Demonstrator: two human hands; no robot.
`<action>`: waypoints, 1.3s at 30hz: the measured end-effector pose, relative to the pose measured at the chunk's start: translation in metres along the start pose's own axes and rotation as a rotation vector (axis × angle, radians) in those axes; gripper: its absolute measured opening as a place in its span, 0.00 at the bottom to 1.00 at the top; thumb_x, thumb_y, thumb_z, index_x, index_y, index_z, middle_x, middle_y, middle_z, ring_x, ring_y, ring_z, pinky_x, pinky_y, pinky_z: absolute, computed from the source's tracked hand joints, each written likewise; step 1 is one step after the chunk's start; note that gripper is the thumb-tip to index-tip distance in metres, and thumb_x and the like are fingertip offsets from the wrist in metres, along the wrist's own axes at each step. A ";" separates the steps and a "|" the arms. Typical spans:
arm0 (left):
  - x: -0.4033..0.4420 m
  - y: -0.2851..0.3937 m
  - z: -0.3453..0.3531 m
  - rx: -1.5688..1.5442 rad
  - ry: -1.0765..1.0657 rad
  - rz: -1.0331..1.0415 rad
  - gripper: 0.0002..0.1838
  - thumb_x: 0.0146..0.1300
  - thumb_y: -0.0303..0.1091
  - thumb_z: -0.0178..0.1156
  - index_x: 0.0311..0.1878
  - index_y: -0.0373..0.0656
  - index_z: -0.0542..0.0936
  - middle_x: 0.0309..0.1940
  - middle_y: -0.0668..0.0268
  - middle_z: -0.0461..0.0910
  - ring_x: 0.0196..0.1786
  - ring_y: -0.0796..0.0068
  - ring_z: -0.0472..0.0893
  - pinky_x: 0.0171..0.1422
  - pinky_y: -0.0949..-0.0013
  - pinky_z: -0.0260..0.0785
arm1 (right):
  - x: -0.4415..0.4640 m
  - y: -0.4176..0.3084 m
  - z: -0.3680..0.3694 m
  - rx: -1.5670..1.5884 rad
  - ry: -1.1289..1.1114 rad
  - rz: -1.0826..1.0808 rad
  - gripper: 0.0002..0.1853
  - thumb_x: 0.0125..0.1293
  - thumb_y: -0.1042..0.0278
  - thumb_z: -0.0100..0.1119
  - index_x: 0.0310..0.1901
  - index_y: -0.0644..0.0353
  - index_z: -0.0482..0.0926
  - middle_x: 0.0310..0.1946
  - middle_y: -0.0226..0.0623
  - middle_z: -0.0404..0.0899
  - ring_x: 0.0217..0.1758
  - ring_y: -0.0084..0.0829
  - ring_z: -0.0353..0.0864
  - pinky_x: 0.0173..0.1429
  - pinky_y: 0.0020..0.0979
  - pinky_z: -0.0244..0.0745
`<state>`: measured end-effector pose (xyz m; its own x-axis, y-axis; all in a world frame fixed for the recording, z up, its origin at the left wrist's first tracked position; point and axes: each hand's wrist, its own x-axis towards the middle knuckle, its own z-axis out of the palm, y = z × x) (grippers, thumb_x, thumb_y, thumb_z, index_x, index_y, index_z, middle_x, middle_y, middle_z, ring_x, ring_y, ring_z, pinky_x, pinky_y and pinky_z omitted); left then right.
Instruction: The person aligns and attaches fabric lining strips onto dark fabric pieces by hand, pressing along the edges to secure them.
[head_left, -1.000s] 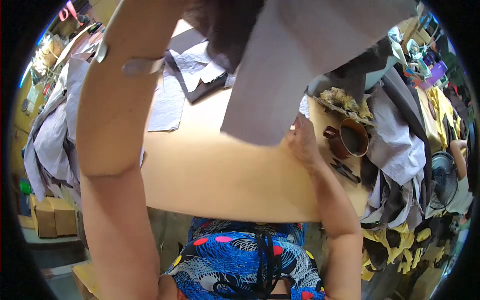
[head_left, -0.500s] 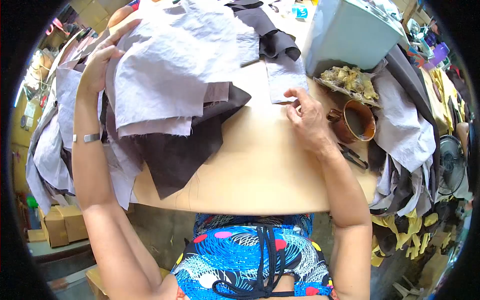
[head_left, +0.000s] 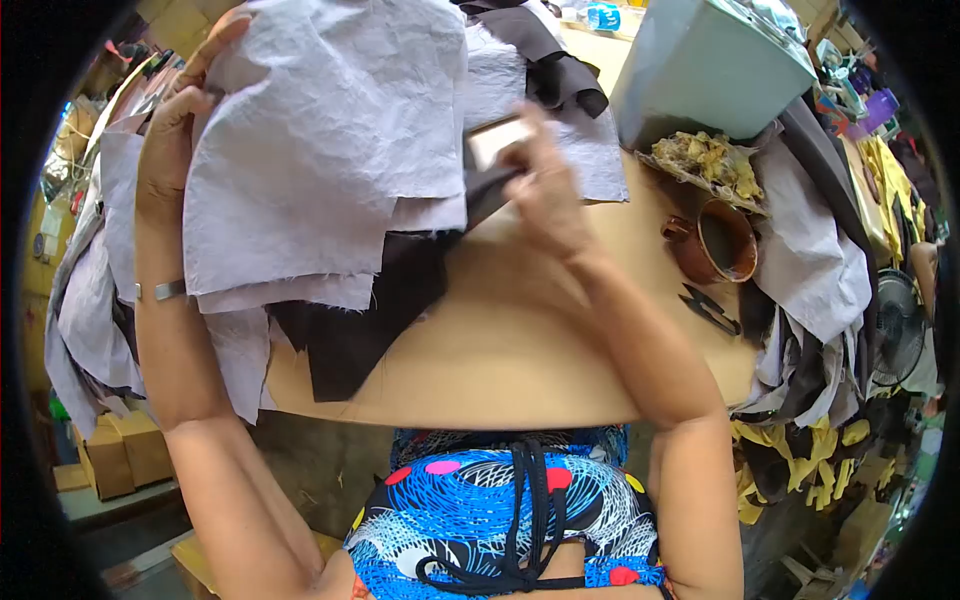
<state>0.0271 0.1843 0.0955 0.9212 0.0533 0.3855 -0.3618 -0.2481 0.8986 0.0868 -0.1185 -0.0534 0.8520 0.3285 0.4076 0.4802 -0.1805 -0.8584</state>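
My left hand (head_left: 185, 115) is closed on the left edge of layered pale grey fabric pieces (head_left: 310, 160), holding them up above the table. Under them hangs a dark fabric piece (head_left: 370, 320) with frayed edges. My right hand (head_left: 545, 195), smeared by motion, is at the right side of this bundle. Its fingers appear closed on the corner of a dark fabric piece (head_left: 488, 192). Another pale grey piece (head_left: 600, 160) lies flat just behind my right hand.
Right of my right arm stand a brown mug (head_left: 712, 243) and black thread snips (head_left: 710, 310). Behind them are a plastic bag of yellowish scraps (head_left: 710, 165) and a pale blue-grey box (head_left: 710, 70). Fabric heaps (head_left: 810, 260) hang over the table's right edge.
My right hand has moved left and away from me, from the table beside the mug to the dark fabric corner. My left hand has shifted the pale fabric slightly left.
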 end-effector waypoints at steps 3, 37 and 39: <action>-0.001 -0.008 -0.012 -0.087 -0.019 -0.048 0.32 0.41 0.24 0.45 0.57 0.35 0.71 0.57 0.61 0.70 0.57 0.75 0.71 0.63 0.76 0.63 | 0.016 -0.052 -0.072 -0.002 0.248 -0.232 0.34 0.46 0.90 0.38 0.60 0.60 0.65 0.39 0.35 0.77 0.41 0.25 0.77 0.48 0.25 0.72; -0.016 0.069 -0.044 0.835 0.015 -0.091 0.10 0.49 0.24 0.53 0.37 0.39 0.77 0.36 0.68 0.79 0.38 0.75 0.78 0.48 0.76 0.68 | 0.084 -0.053 -0.096 -0.237 0.116 -0.195 0.18 0.54 0.78 0.59 0.47 0.65 0.67 0.33 0.44 0.79 0.37 0.33 0.78 0.43 0.32 0.73; -0.024 0.079 -0.023 0.902 -0.249 0.005 0.08 0.47 0.21 0.51 0.32 0.38 0.76 0.30 0.67 0.78 0.36 0.73 0.78 0.45 0.75 0.68 | 0.037 -0.065 -0.108 -0.070 0.011 -0.149 0.26 0.53 0.78 0.61 0.53 0.63 0.61 0.34 0.42 0.78 0.38 0.30 0.78 0.45 0.31 0.72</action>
<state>-0.0265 0.1856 0.1621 0.9618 -0.1330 0.2391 -0.2141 -0.9101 0.3549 0.1101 -0.1946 0.0508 0.7721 0.3463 0.5328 0.6147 -0.1946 -0.7644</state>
